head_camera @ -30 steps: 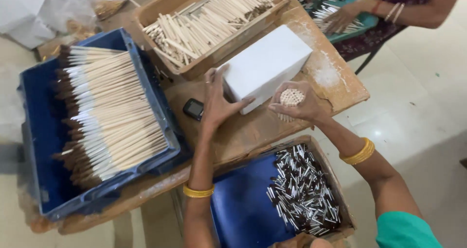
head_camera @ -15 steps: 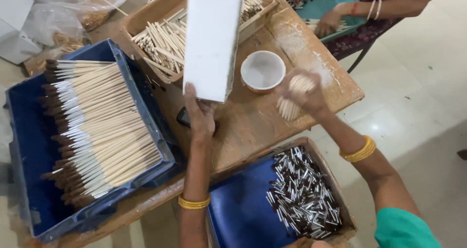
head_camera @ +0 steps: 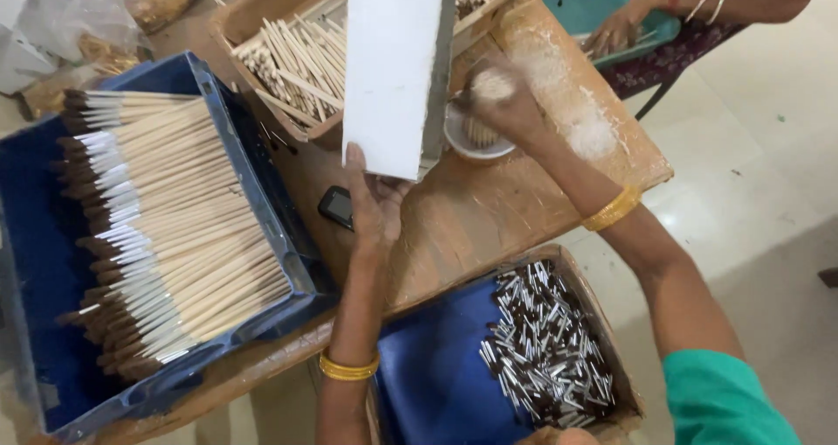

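Note:
My left hand (head_camera: pixel 374 202) grips the bottom edge of a white rectangular box (head_camera: pixel 393 69), held upright above the wooden table (head_camera: pixel 489 209). My right hand (head_camera: pixel 499 104) is closed around a bundle of short wooden sticks (head_camera: pixel 491 85) and stands it in a small white bowl (head_camera: pixel 476 144) behind the box's right edge. A small black phone (head_camera: pixel 336 206) lies on the table just left of my left hand. Both wrists wear gold bangles.
A blue tray (head_camera: pixel 262 183) of long pale sticks with dark tips sits at left. A wooden crate (head_camera: pixel 288 52) of sticks lies behind the box. Below the table, a blue-lined box (head_camera: pixel 436 366) holds several small dark-and-silver pieces. White powder (head_camera: pixel 576 113) dusts the table. Another person's hand (head_camera: pixel 615 34) works at top right.
The white box rose from lying flat to standing on end, uncovering the bowl. My right hand moved the stick bundle left from the open table into the bowl.

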